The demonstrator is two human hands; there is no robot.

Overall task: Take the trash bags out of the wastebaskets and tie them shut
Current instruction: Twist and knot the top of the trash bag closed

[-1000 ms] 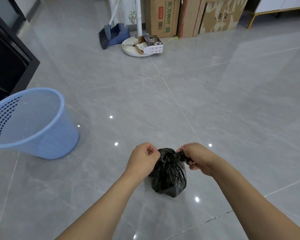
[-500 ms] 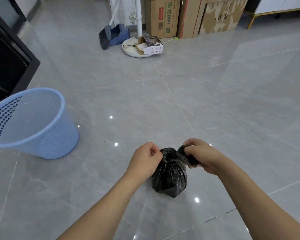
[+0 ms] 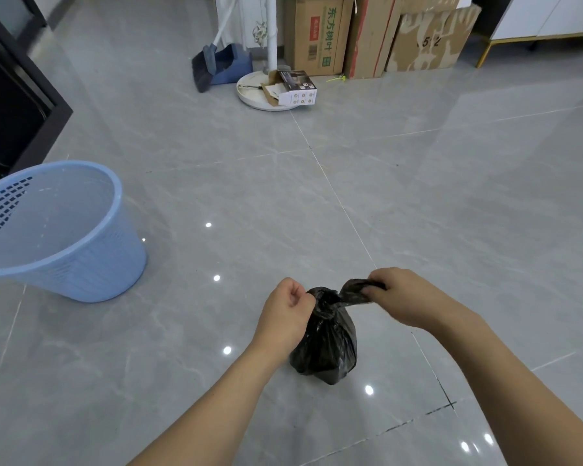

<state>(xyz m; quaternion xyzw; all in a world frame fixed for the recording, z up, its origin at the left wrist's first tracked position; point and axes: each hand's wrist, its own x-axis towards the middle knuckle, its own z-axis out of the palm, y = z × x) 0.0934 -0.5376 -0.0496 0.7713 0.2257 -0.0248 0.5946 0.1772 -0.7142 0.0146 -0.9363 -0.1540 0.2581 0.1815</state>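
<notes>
Both hands closed on bag (image 3: 327,344) ends: left hand (image 3: 288,309) fisted at knot, right hand (image 3: 399,295) pinching tail. Right hand farther out than before, tail stretched. Basket (image 3: 64,230) unmoved.

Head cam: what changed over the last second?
The right hand moved out to the right, drawing a twisted end of the black trash bag sideways from the neck; a second ago it sat close against the bag top. The left hand kept its closed grip at the neck. The bag stayed on the floor, and the blue wastebasket stayed where it was, with no bag in it.
</notes>
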